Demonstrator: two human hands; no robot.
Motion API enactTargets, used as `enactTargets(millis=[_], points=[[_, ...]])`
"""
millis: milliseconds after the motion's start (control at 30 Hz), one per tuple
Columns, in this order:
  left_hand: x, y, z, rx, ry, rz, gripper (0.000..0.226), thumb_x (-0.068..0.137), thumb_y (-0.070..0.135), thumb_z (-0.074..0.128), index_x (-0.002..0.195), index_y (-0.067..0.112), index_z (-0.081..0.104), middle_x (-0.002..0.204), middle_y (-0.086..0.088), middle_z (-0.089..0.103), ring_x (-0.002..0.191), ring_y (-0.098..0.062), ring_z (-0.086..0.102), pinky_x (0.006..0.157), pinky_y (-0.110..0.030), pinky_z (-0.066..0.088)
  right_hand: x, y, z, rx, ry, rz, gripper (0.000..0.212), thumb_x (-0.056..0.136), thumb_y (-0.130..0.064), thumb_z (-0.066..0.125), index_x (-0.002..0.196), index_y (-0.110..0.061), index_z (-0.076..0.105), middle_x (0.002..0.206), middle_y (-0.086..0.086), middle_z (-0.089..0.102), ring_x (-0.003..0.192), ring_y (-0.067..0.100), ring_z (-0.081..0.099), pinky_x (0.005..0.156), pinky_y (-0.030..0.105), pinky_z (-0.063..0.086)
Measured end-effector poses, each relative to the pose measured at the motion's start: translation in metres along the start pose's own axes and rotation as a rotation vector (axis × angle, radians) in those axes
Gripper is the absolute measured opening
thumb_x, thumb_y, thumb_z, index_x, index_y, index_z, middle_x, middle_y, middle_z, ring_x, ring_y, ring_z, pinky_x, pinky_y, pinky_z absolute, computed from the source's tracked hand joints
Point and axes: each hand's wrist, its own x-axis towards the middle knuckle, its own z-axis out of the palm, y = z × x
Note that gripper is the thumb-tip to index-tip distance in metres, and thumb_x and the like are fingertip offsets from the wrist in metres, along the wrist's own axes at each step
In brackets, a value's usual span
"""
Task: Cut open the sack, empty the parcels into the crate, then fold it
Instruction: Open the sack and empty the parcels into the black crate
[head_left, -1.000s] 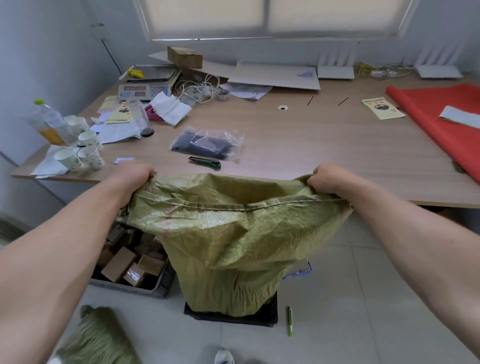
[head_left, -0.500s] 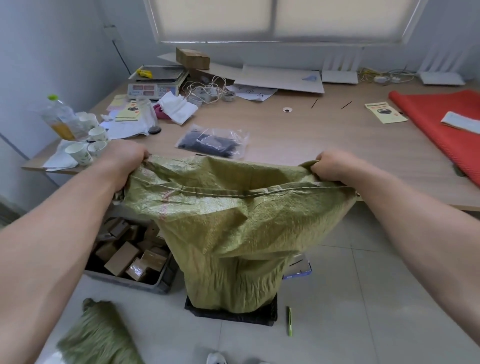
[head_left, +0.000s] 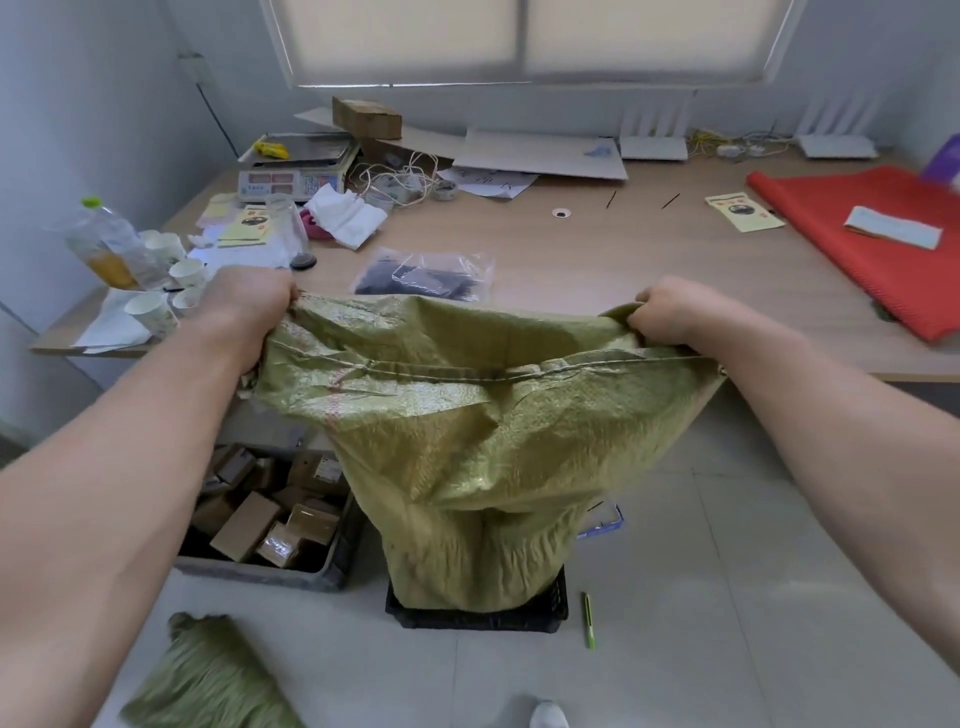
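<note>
Green sack (head_left: 467, 441) lifted higher vs earlier, both hands gripping corners.

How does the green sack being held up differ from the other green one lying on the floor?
The held sack hangs spread wide, gripped at its upper corners by the left hand and right hand; the floor sack lies crumpled and untouched. The held one's lower end sits in a black crate. Both are green woven fabric.

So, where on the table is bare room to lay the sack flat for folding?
The widest bare patch of table lies between the clear plastic bag and the red cloth, in front of the yellow leaflet. The left end is crowded with paper cups, a bottle and the scale.
</note>
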Motion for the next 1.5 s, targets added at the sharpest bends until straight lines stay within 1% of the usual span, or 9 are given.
enactTargets(millis=[167,267,400,600,733,800,1100,1300,1500], points=[[-0.022,-0.016,0.005,-0.018,-0.046,0.002,0.006,0.076,0.007,0.055,0.073,0.011,0.059,0.081,-0.016,0.063,0.065,-0.028,0.061,0.062,-0.038,0.055,-0.019,-0.002,0.016,-0.095,-0.122,0.038,0.030,0.088,-0.008,0.046,0.108,-0.005,0.069,0.114,0.017,0.066,0.095,0.029,0.058,0.073,0.026,0.042],[-0.009,0.006,-0.005,-0.104,-0.046,0.024,0.013,0.062,0.012,0.060,0.075,0.011,0.063,0.089,-0.018,0.069,0.081,-0.031,0.069,0.079,-0.050,0.059,-0.025,-0.012,-0.007,-0.051,-0.031,0.020,0.029,0.090,-0.010,0.046,0.104,-0.006,0.071,0.109,0.016,0.067,0.095,0.030,0.060,0.071,0.027,0.040],[-0.019,0.035,-0.009,-0.194,-0.075,0.125,0.024,0.073,0.008,0.057,0.096,0.006,0.066,0.079,-0.012,0.066,0.076,-0.028,0.069,0.069,-0.040,0.057,-0.032,-0.027,-0.034,0.015,0.092,0.015,0.028,0.091,-0.014,0.045,0.100,-0.008,0.072,0.102,0.013,0.068,0.088,0.030,0.059,0.065,0.028,0.040],[-0.027,0.038,0.001,-0.173,-0.124,0.190,0.015,0.081,0.010,0.057,0.069,0.017,0.059,0.073,-0.002,0.060,0.080,-0.024,0.061,0.071,-0.038,0.053,-0.035,-0.042,-0.037,0.101,0.124,0.062,0.026,0.089,-0.015,0.046,0.095,-0.004,0.069,0.095,0.015,0.067,0.076,0.027,0.057,0.054,0.025,0.037],[-0.022,0.021,0.001,-0.200,-0.105,0.126,0.021,0.073,0.010,0.057,0.086,0.010,0.074,0.085,-0.015,0.070,0.078,-0.031,0.070,0.075,-0.047,0.058,-0.038,-0.040,-0.021,0.093,0.025,0.107,0.026,0.090,-0.011,0.043,0.093,-0.002,0.068,0.097,0.016,0.067,0.074,0.026,0.056,0.059,0.027,0.041],[-0.024,0.022,-0.001,-0.275,-0.126,0.108,0.022,0.079,0.005,0.055,0.091,0.008,0.073,0.085,-0.015,0.069,0.070,-0.028,0.069,0.065,-0.039,0.060,-0.038,-0.039,-0.021,0.123,0.029,0.124,0.025,0.091,-0.013,0.044,0.095,-0.003,0.068,0.097,0.014,0.067,0.071,0.025,0.055,0.062,0.028,0.042],[-0.040,0.057,-0.012,-0.389,-0.205,0.346,0.025,0.090,0.002,0.050,0.076,0.012,0.068,0.075,-0.011,0.063,0.057,-0.017,0.065,0.056,-0.028,0.058,-0.038,-0.061,-0.056,0.616,0.038,0.119,0.023,0.090,-0.023,0.060,0.104,-0.007,0.066,0.095,0.014,0.069,0.083,0.030,0.068,0.085,0.045,0.056],[-0.055,0.062,-0.003,-0.361,-0.336,0.357,0.020,0.092,0.005,0.052,0.086,0.014,0.069,0.075,-0.009,0.065,0.054,-0.015,0.065,0.054,-0.026,0.056,-0.043,-0.079,-0.060,0.813,-0.042,0.103,0.011,0.092,-0.016,0.055,0.092,-0.009,0.063,0.072,0.012,0.065,0.050,0.023,0.063,0.055,0.033,0.057],[-0.066,0.060,0.011,-0.316,-0.474,0.334,0.019,0.094,0.007,0.053,0.096,0.016,0.070,0.086,-0.010,0.068,0.073,-0.021,0.067,0.067,-0.032,0.059,-0.041,-0.095,-0.051,0.925,-0.086,0.096,0.014,0.091,-0.015,0.056,0.097,-0.006,0.064,0.076,0.014,0.069,0.059,0.025,0.067,0.065,0.039,0.060]])
